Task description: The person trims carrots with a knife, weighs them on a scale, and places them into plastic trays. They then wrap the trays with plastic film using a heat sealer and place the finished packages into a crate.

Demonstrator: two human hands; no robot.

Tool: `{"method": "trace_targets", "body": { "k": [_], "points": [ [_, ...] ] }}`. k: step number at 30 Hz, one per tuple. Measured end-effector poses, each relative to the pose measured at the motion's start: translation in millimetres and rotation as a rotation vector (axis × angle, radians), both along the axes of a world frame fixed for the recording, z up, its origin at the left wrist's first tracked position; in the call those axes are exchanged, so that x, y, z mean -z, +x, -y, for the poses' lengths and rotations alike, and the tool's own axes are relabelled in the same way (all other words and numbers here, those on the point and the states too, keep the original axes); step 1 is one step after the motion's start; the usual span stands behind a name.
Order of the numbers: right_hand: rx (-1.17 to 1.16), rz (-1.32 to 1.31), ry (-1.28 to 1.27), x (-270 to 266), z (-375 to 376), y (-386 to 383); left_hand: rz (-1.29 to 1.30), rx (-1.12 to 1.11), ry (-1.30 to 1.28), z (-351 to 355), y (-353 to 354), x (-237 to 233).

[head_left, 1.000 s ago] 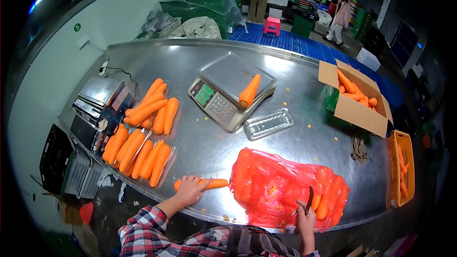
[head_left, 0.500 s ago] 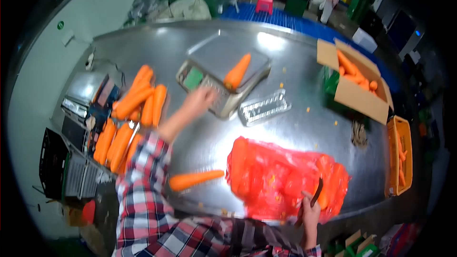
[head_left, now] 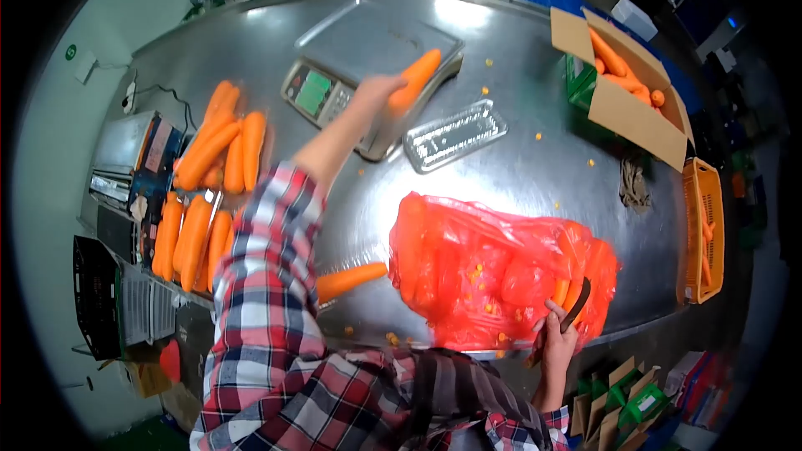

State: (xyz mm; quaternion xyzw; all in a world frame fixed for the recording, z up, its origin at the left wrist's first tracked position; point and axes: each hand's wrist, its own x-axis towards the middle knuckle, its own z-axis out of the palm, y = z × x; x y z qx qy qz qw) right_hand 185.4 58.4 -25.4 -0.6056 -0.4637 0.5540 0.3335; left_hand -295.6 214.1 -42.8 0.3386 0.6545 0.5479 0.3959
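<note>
My left hand (head_left: 383, 93) reaches over the digital scale (head_left: 334, 96) and closes round the thick end of a carrot (head_left: 422, 75) on its metal plate. Its fingers are partly blurred. My right hand (head_left: 558, 341) grips a small knife (head_left: 576, 306) with a dark curved blade, close to the front edge. Beside that hand lies a red plastic bag (head_left: 468, 284) full of carrots, with several carrots showing through its opening near the knife. A single carrot (head_left: 355, 281) lies left of the bag, partly behind my left sleeve.
A clear plastic tray (head_left: 455, 135) lies right of the scale. Carrots (head_left: 205, 146) are piled at the left, by a wrapping machine (head_left: 125, 150). A carton of carrots (head_left: 639, 125) and an orange crate (head_left: 703, 230) stand at the right. A rag (head_left: 635, 184) lies near them.
My left hand has moved from the scale's keypad to the carrot on the plate and taken hold of it. My right hand still holds the knife by the bag. The view has tilted downward.
</note>
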Motion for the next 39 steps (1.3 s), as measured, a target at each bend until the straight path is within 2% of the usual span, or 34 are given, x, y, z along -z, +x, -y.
{"method": "trace_targets", "body": {
  "k": [2, 6, 9, 12, 13, 16, 18, 20, 22, 24, 28, 29, 32, 34, 36, 39],
  "points": [
    [-0.017, -0.021, -0.004, 2.6, 2.5, 1.3, 0.605, -0.031, 0.175, 51.8, 19.5, -7.5],
    [-0.11, -0.063, -0.001, -1.9, 2.5, -8.0, 0.727, 0.197, 0.44, 143.6, 56.2, -39.9],
    [-0.178, -0.084, 0.02, -1.5, 2.0, -11.8, 0.604, 0.15, 0.508, 185.1, 72.6, -55.4],
    [-0.206, -0.047, 0.039, -8.6, 5.2, -15.3, 0.603, -0.047, 0.489, 214.1, 69.3, -45.2],
    [-0.209, -0.064, 0.034, -8.5, 7.5, -14.2, 0.54, -0.111, 0.47, 223.5, 68.1, -40.7],
    [-0.214, -0.058, 0.03, -4.7, 13.9, -7.1, 0.108, -0.137, 0.341, 248.2, 67.3, -8.3],
    [-0.218, 0.014, 0.056, 8.2, 15.0, -0.1, -0.007, -0.089, 0.264, 258.7, 89.2, -18.6],
    [-0.215, -0.008, 0.043, 8.5, 18.8, 1.6, 0.298, -0.222, 0.214, 261.7, 96.6, 27.3],
    [-0.225, -0.043, 0.07, 9.8, 20.9, 3.8, 0.486, -0.335, 0.252, 266.4, 113.0, 42.3],
    [-0.226, -0.072, 0.071, 8.5, 23.2, 5.4, 0.518, -0.393, 0.3, 272.5, 118.9, 77.1],
    [-0.225, -0.097, 0.051, 11.9, 25.1, 11.4, 0.63, -0.456, 0.373, 284.4, 126.2, 83.5],
    [-0.224, -0.094, 0.043, 9.8, 26.7, 10.7, 0.615, -0.39, 0.369, 292.9, 114.8, 104.1],
    [-0.244, -0.11, 0.036, 15.4, 25.9, 9.9, 0.772, -0.394, 0.45, 308.7, 116.0, 67.8],
    [-0.262, -0.11, 0.042, 17.2, 25.1, 8.8, 0.71, -0.375, 0.438, 316.9, 114.4, 60.6],
    [-0.281, -0.092, 0.058, 14.9, 24.3, 4.9, 0.742, -0.367, 0.434, 323.7, 109.0, 57.5],
    [-0.287, -0.104, 0.035, 6.9, 23.3, 1.8, 0.789, -0.414, 0.471, 332.9, 91.4, 79.7]
  ]
}}
